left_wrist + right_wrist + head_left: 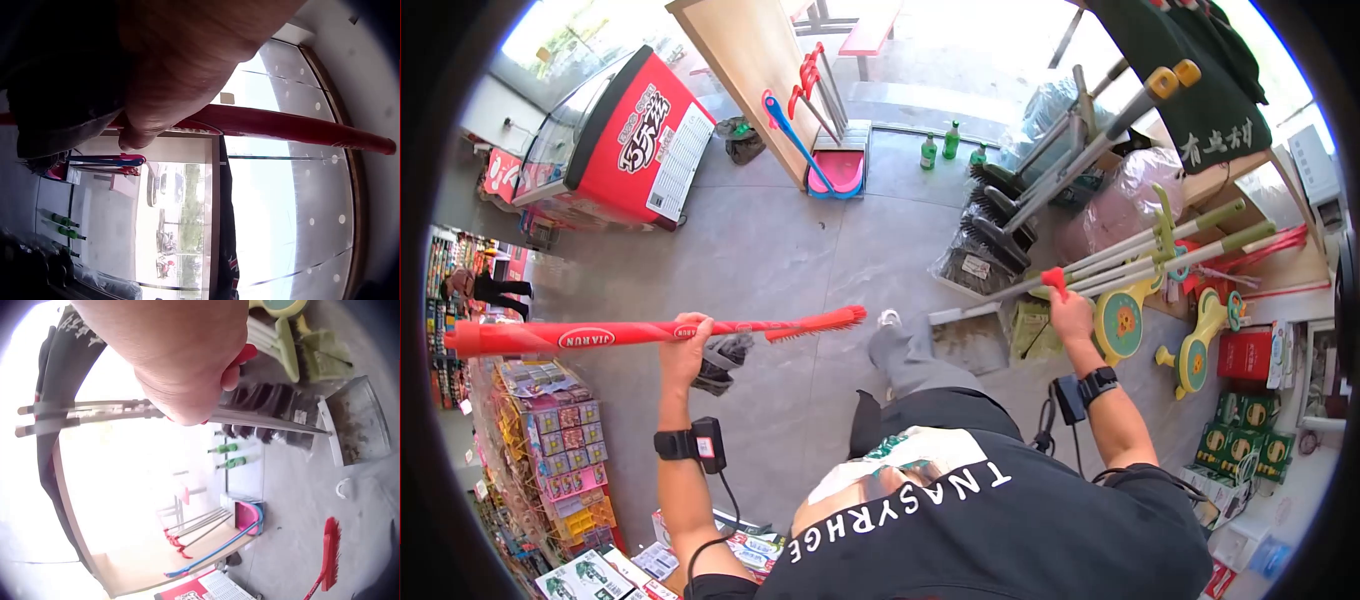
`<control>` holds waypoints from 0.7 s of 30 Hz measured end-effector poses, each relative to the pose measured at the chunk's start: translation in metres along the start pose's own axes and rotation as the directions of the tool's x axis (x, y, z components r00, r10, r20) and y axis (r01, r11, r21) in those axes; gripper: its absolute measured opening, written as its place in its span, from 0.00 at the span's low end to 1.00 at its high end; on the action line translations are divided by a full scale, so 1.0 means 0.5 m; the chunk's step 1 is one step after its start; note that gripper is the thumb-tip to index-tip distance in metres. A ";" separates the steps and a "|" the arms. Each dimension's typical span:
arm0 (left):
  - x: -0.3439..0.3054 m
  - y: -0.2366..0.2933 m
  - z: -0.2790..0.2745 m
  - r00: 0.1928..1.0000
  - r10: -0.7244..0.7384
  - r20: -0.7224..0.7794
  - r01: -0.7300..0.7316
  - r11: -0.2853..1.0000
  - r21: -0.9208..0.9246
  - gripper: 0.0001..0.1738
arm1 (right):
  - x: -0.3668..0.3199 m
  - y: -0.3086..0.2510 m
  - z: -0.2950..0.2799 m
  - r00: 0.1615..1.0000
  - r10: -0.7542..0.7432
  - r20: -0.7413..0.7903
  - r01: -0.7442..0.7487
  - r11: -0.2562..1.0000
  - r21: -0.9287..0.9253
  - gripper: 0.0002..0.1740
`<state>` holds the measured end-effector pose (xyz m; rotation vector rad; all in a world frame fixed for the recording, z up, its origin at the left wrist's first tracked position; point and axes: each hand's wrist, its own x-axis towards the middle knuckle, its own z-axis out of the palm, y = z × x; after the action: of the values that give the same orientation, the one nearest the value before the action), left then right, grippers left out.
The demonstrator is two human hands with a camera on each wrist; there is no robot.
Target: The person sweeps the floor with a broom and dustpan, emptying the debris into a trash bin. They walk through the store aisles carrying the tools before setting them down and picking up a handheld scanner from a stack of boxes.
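Note:
My left hand [685, 358] grips the red handle of a long brush [635, 332], held level, with its bristled head to the right. A dark crumpled thing [722, 362] shows beside this hand; whether it is held I cannot tell. The left wrist view has the hand [181, 69] over the red handle [269, 122]. On the other side, my right hand [1072, 318] holds a red grip [1053, 278]. In the right wrist view a thin metal rod [275, 420] runs from near the hand [181, 356] to a dirty metal dustpan [359, 428] on the floor.
Grey-headed brooms [1000, 230] and pale poles [1140, 245] stand at the right, near yellow-green stools [1120, 325]. Green bottles [951, 140], a pink dustpan [838, 172] and a red freezer [640, 140] are farther ahead. Stacked goods [565, 440] line the left.

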<state>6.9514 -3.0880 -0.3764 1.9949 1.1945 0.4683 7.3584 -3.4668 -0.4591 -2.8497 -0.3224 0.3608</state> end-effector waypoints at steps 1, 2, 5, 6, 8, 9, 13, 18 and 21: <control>0.018 -0.008 -0.005 1.000 0.010 0.004 -0.010 1.000 -0.014 0.09 | 0.012 -0.052 0.018 1.000 -0.025 0.007 0.025 1.000 0.007 0.25; 0.033 -0.012 -0.008 1.000 -0.001 -0.002 0.001 1.000 -0.021 0.09 | 0.031 -0.105 0.040 0.998 -0.054 0.011 0.053 0.998 0.023 0.26; 0.097 -0.011 -0.038 1.000 -0.024 0.003 0.023 1.000 0.009 0.08 | 0.081 -0.251 0.110 0.985 -0.159 0.072 0.150 0.982 0.116 0.25; 0.125 -0.014 -0.048 1.000 -0.015 0.002 0.015 1.000 0.012 0.08 | 0.101 -0.290 0.147 0.983 -0.144 0.116 0.136 0.988 0.074 0.25; 0.171 -0.023 -0.057 1.000 -0.007 0.000 0.007 1.000 -0.004 0.07 | 0.136 -0.375 0.219 0.961 -0.144 0.234 0.101 0.977 0.186 0.25; 0.199 -0.022 -0.063 1.000 0.031 0.002 -0.031 1.000 0.002 0.07 | 0.157 -0.415 0.274 0.949 -0.165 0.270 0.104 0.969 0.225 0.25; 0.288 -0.002 -0.058 1.000 0.007 0.017 -0.006 0.999 -0.035 0.06 | 0.226 -0.568 0.495 0.925 -0.075 0.372 -0.115 0.879 0.462 0.22; 0.405 -0.028 -0.016 0.992 0.070 0.107 -0.069 0.998 -0.015 0.07 | 0.242 -0.646 0.492 0.768 -0.104 0.632 -0.338 0.772 0.539 0.21; 0.467 -0.048 0.009 0.977 0.082 0.199 -0.102 0.990 0.098 0.08 | 0.256 -0.687 0.520 0.717 -0.132 0.684 -0.387 0.742 0.548 0.22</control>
<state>7.0563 -2.8811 -0.4128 2.1406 1.0282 0.2512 7.3457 -3.0542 -0.6369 -1.9145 -0.0627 1.3020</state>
